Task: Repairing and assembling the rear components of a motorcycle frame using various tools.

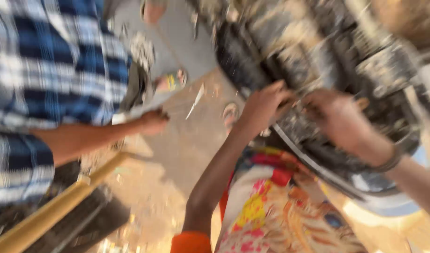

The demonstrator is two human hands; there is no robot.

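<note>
The big, black, mud-caked rubber tyre (318, 65) fills the far right of the view, its rim running down toward the near right, and it seems tipped toward the person so that both hands can get at its dirty face. The left hand (264, 105) reaches up on a long, nearly straight arm, fingers curled against the caked surface; blur hides whether they pinch anything. The right hand (339, 117), a dark band at its wrist, comes in from the right with the wrist bent, fingers hooked down onto the same patch, just beside the left. A bright patterned cloth (280, 211) lies near, under the arms. At left a co-worker in a blue checked shirt (46, 65) holds a fist low over the sandy ground (177, 154), by a yellow wooden handle (55, 211).
</note>
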